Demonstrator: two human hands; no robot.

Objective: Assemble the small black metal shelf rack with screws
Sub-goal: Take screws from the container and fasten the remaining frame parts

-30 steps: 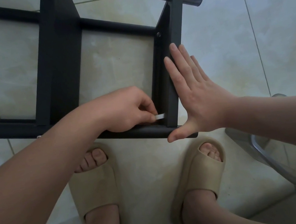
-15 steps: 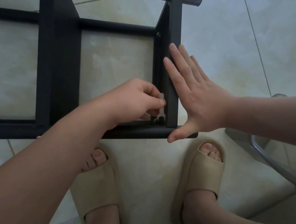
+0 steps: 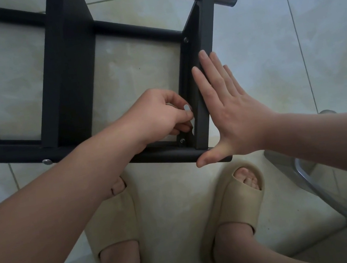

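Pale glossy floor tiles, black rack frame, beige slippers

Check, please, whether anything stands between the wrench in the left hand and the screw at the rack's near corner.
Nothing visible does. The left hand pinches the wrench close to the screw, whose head shows bare. The right hand presses flat on the outer side of the end panel, clear of that gap.
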